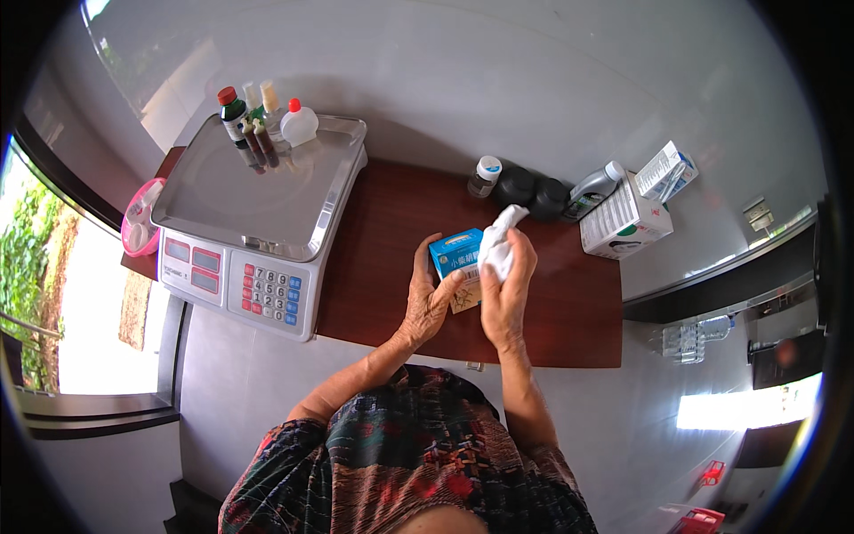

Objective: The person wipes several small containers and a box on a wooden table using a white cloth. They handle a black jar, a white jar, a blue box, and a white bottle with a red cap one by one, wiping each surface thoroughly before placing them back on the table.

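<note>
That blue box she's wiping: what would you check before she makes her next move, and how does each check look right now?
1. Box held firmly: ok. The left hand grips the small blue box from its left side.
2. Cloth in hand: ok. The right hand presses a white cloth against the box's right side.
3. Free spot on the dark red shelf to set it down: ok, bare wood lies beside the hands.
4. Nearby small bottle and dark jars safe from an elbow: ok, they stand behind the hands, apart.
5. Box clean all over: cannot tell, the hands cover much of it.
6. Scale out of the way: ok, off to the left.
</note>
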Demonstrator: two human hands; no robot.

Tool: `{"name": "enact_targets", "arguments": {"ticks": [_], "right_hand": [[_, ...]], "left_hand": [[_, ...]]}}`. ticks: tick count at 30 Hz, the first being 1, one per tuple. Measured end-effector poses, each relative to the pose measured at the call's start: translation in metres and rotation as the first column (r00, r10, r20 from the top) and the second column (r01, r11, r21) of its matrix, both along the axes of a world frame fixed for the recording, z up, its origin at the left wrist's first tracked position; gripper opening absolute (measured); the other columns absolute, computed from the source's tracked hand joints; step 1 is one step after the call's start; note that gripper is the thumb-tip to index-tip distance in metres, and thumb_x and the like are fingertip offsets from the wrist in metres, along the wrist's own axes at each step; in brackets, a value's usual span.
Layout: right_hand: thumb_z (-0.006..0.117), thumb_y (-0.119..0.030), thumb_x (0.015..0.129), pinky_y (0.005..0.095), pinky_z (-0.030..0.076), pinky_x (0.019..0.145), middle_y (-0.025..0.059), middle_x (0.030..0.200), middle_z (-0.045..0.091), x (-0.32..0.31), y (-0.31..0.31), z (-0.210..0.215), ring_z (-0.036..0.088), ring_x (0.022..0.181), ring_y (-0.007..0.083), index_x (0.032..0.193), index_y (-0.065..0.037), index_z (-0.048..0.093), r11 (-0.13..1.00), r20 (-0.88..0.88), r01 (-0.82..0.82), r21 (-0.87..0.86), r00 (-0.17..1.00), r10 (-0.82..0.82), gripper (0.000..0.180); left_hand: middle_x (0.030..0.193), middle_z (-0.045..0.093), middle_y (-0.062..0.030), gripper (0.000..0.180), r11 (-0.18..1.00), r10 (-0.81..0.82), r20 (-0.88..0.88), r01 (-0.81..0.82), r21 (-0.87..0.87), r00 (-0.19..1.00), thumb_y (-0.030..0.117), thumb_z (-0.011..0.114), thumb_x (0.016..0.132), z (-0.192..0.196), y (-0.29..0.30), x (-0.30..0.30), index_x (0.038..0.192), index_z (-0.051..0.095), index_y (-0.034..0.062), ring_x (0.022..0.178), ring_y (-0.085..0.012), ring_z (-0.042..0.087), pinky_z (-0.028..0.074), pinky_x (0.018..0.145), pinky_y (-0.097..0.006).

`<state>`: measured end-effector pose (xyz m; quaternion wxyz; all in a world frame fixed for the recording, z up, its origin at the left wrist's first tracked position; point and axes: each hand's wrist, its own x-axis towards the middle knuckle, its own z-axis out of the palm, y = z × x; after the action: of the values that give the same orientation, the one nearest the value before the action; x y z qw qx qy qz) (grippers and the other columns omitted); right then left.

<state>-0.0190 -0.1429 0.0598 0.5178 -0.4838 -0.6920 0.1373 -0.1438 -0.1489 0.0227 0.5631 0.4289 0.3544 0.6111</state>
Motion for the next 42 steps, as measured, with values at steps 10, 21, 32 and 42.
{"name": "enact_targets", "arguments": {"ticks": [10,21,32,42], "right_hand": [[0.072,-0.001,0.066,0.0437,0.043,0.085,0.0091,0.113,0.053,-0.003,-0.064,-0.019,0.052,0.104,0.0299,0.108,-0.007,0.060,0.971,0.456,-0.077,0.225,0.889,-0.035,0.044],[0.074,-0.005,0.065,0.0404,0.042,0.084,0.0040,0.112,0.053,-0.006,0.004,0.017,0.050,0.097,0.0268,0.110,-0.013,0.062,0.965,0.361,0.044,0.260,0.922,-0.140,0.047],[0.065,0.004,0.066,0.0399,0.045,0.086,0.0062,0.122,0.050,0.017,-0.051,-0.007,0.047,0.102,0.0293,0.116,-0.009,0.062,0.984,0.457,-0.110,0.139,0.889,0.035,0.051],[0.052,-0.016,0.096,0.0272,0.051,0.073,0.0117,0.106,0.058,0.032,-0.034,-0.024,0.060,0.092,0.0174,0.121,-0.002,0.050,0.941,-0.342,-0.095,-0.325,0.939,-0.023,0.029]], "left_hand": [[0.115,0.051,-0.0136,0.060,0.999,-0.024,-0.014,0.024,-0.034,1.000,0.031,0.055,0.095,0.003,-0.002,0.001,0.141,0.025,0.0078,0.103,-0.0187,0.051,0.046,0.089,-0.033],[0.110,0.053,-0.0108,0.054,0.999,-0.039,-0.203,0.046,0.030,0.978,0.031,0.052,0.096,0.005,-0.002,0.001,0.139,0.028,0.0084,0.097,-0.0153,0.051,0.045,0.086,-0.030],[0.104,0.054,-0.0092,0.056,0.997,-0.071,-0.106,0.069,-0.024,0.992,0.035,0.054,0.096,0.002,-0.006,0.000,0.137,0.028,0.0071,0.092,-0.0132,0.052,0.047,0.079,-0.027],[0.114,0.051,-0.0134,0.058,0.996,-0.086,-0.194,0.078,-0.048,0.977,0.043,0.052,0.095,0.003,-0.003,-0.001,0.138,0.030,0.0098,0.103,-0.0194,0.051,0.044,0.090,-0.034]]}}
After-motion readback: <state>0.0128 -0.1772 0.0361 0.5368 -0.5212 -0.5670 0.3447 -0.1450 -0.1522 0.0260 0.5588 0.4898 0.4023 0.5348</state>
